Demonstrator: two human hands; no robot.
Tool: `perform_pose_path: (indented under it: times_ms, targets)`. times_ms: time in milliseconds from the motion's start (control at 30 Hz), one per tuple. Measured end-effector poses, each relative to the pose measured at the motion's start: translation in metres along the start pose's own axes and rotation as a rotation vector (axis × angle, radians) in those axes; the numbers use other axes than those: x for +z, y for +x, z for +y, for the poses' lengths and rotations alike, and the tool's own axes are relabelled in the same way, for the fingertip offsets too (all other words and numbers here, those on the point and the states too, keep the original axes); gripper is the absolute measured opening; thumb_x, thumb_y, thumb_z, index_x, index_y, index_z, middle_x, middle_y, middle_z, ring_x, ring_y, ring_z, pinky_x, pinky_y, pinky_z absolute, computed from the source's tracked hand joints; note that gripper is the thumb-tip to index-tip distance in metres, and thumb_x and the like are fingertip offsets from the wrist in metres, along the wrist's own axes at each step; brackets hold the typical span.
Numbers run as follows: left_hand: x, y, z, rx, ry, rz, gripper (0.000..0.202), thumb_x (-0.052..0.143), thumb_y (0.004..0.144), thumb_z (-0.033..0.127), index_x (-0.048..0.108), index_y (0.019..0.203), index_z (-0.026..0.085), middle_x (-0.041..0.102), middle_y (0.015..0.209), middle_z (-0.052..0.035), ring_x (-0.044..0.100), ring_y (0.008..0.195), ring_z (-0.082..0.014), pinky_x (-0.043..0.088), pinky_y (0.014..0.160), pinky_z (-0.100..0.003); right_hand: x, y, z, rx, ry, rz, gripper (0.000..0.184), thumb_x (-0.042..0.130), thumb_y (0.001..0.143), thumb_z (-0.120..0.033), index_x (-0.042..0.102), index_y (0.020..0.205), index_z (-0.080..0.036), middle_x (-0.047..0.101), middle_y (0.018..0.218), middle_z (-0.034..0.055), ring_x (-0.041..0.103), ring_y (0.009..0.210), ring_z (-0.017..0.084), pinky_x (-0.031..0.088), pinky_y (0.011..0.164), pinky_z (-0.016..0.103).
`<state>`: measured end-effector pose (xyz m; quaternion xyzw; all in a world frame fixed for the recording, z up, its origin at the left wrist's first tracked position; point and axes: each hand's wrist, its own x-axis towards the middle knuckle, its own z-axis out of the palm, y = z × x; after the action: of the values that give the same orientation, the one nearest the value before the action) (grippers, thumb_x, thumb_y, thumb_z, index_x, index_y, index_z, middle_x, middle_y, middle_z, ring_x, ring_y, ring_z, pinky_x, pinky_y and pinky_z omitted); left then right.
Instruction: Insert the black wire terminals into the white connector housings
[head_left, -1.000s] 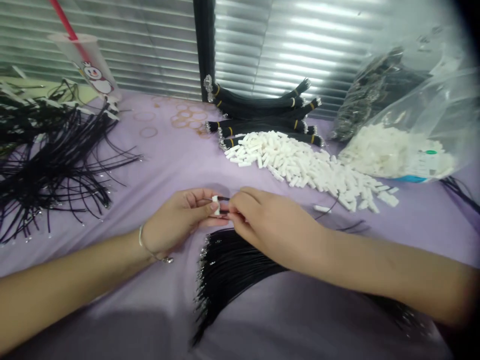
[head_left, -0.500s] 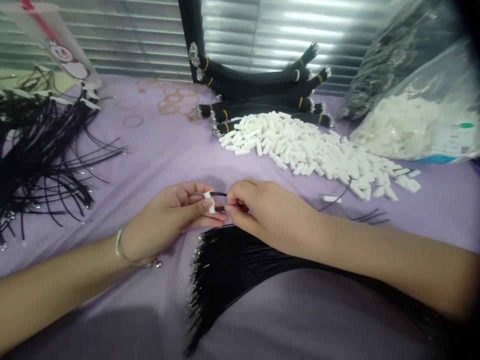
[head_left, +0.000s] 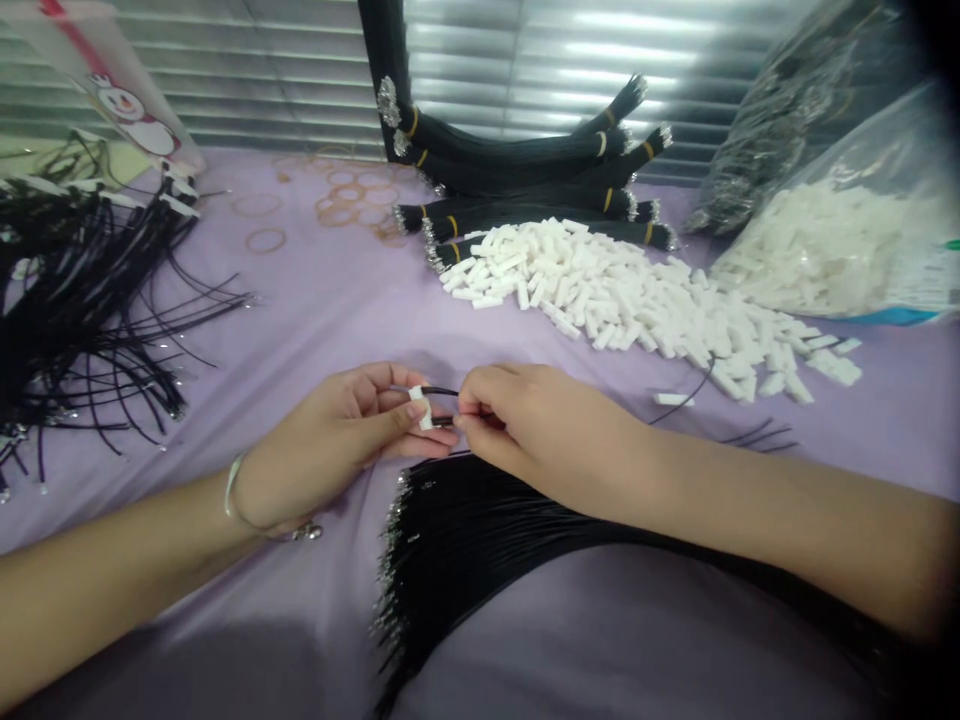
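In the head view, the right hand's [head_left: 540, 415] curled fingers hide the grip on a thin black cord [head_left: 441, 391], whose two strands enter the small white piece [head_left: 421, 410] pinched by the left hand [head_left: 337, 435]; how far they pass through is hard to make out. The right forearm covers part of a fanned cord bundle [head_left: 480, 530], which is cut off below; the cup [head_left: 135, 110] is cropped above. Beyond the hands, a heap of white pieces [head_left: 600, 290] lies before banded black bundles [head_left: 517, 165], beside a clear, crinkled plastic bag [head_left: 832, 250]. Thin tan rings [head_left: 345, 205] dot the creased purple cloth [head_left: 300, 310]; the fan's cord ends glint like metal.
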<state>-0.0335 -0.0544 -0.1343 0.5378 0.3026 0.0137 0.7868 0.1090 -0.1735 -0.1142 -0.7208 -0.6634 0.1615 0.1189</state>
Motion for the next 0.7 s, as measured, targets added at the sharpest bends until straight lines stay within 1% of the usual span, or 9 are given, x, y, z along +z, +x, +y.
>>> perform_pose_path:
  times_ms: [100,167,300,467,567,700]
  targets:
    - [-0.0005,0.0,-0.0003,0.012,-0.007,0.001,0.017,0.064,0.08,0.018,0.053,0.093,0.015,0.07,0.092,-0.0081,0.069,0.082,-0.0166,0.056,0.075,-0.021,0.0009,-0.001,0.0001,-0.033,0.007,0.025,0.017,0.046,0.087,-0.022,0.056,0.077,-0.014,0.059,0.069,0.0025,0.052,0.06,0.012,0.031,0.054,0.025]
    - [-0.0004,-0.0005,-0.0004,0.018,-0.015,0.003,0.017,0.064,0.08,0.018,0.053,0.092,0.015,0.071,0.089,-0.0074,0.069,0.08,-0.0164,0.056,0.074,-0.021,0.0007,-0.0011,-0.0003,-0.022,0.023,0.032,0.018,0.046,0.088,-0.023,0.057,0.077,-0.013,0.06,0.069,0.0025,0.052,0.06,0.012,0.031,0.055,0.025]
    - [0.0004,-0.0009,-0.0005,0.02,-0.023,0.011,0.016,0.065,0.079,0.016,0.053,0.09,0.015,0.071,0.086,-0.0065,0.069,0.078,-0.0158,0.057,0.073,-0.021,-0.0012,0.0,-0.0015,0.045,0.04,0.004,0.021,0.045,0.089,-0.027,0.058,0.082,-0.012,0.061,0.072,0.004,0.053,0.061,0.012,0.031,0.054,0.024]
    - [0.0004,-0.0002,-0.001,0.017,-0.03,0.008,0.016,0.063,0.081,0.016,0.052,0.091,0.014,0.071,0.089,-0.0068,0.069,0.08,-0.0159,0.057,0.074,-0.02,-0.0032,0.0007,-0.0025,0.019,0.022,-0.042,0.02,0.046,0.089,-0.027,0.057,0.081,-0.012,0.06,0.073,0.0041,0.053,0.063,0.013,0.032,0.055,0.025]
    - [-0.0002,-0.0003,-0.0012,0.012,-0.015,0.01,0.016,0.063,0.081,0.017,0.051,0.091,0.014,0.071,0.088,-0.0068,0.069,0.08,-0.0157,0.057,0.074,-0.02,-0.0036,0.0008,-0.0028,0.034,0.045,-0.045,0.02,0.046,0.089,-0.027,0.058,0.081,-0.012,0.06,0.074,0.0038,0.053,0.063,0.013,0.033,0.056,0.024]
    - [-0.0007,0.0004,-0.0014,0.04,-0.022,-0.024,0.015,0.063,0.081,0.015,0.052,0.091,0.013,0.071,0.088,-0.007,0.069,0.079,-0.0155,0.057,0.074,-0.02,-0.0018,0.0016,-0.0027,0.039,0.046,-0.027,0.019,0.047,0.089,-0.025,0.058,0.081,-0.012,0.061,0.075,0.0039,0.054,0.065,0.013,0.034,0.057,0.024]
